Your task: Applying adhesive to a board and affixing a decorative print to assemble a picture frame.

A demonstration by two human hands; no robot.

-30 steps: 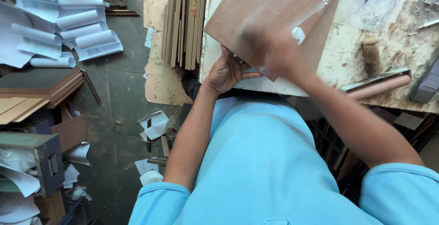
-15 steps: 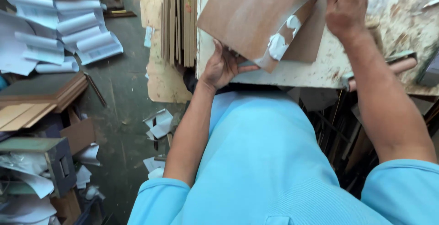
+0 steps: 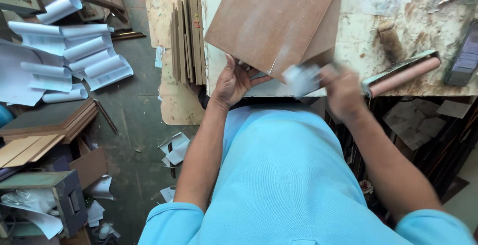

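Observation:
A brown rectangular board (image 3: 271,18) lies tilted on a stained workbench (image 3: 378,6), stacked over another board of the same kind. My left hand (image 3: 234,81) grips the near left edge of the board from below. My right hand (image 3: 341,91) is blurred at the board's near corner and holds a small white wad (image 3: 301,78), perhaps cloth or paper, against that edge.
A pink roller with a metal frame (image 3: 403,73) lies right of my right hand. Several thin boards (image 3: 186,31) stand on edge left of the bench. Rolled white sheets (image 3: 74,51), flat boards (image 3: 45,125) and a grey box (image 3: 55,195) cover the floor at left.
My right hand came down from the far right corner of the board to its near corner, carrying the white wad. The left hand kept its grip on the near edge.

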